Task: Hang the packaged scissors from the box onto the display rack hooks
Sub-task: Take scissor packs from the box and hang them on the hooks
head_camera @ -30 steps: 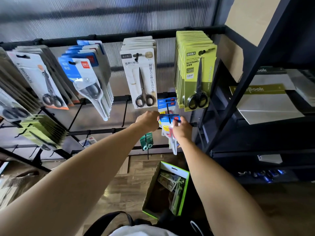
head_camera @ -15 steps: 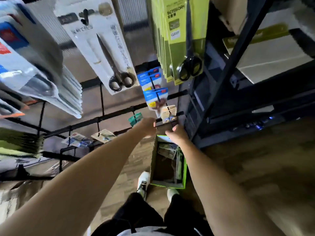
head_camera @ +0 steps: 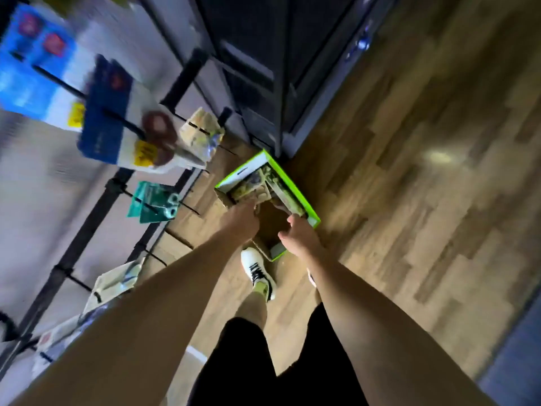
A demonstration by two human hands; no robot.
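Both hands are down at the green-edged box (head_camera: pixel 307 210) on the floor. The left hand (head_camera: pixel 241 221) dips over its near-left rim, fingers hidden, so whether they have closed on anything I cannot tell. The right hand (head_camera: pixel 298 234) hovers over the near end, fingers loosely spread and empty. Packaged scissors (head_camera: pixel 265 183) lie at the far end; blur lets me make out perhaps two or three. They look light, stiff flat cards with slick plastic fronts, best pinched at the top edge by the hang slot. On the display rack (head_camera: pixel 87 218) to the left, several hooks (head_camera: pixel 187 206) stick out.
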